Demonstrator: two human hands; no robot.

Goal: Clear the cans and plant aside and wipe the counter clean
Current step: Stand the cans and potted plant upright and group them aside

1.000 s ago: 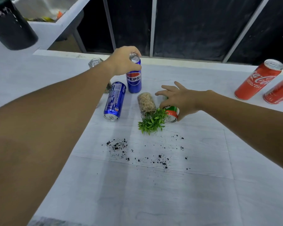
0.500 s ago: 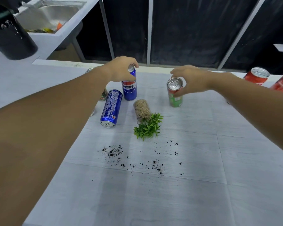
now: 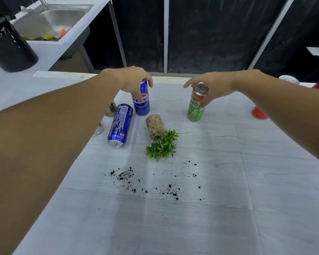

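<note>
blue Pepsi cans (image 3: 141, 103): 2 | green Milo can (image 3: 196, 105): 1 | red cans (image 3: 259, 113): 3 | plant (image 3: 161, 142): 1

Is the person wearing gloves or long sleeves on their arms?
No. Both arms are bare as far as the picture shows, with no sleeves in view. The left hand and right hand wear no gloves, and no watch, bracelet or ring shows.
</note>
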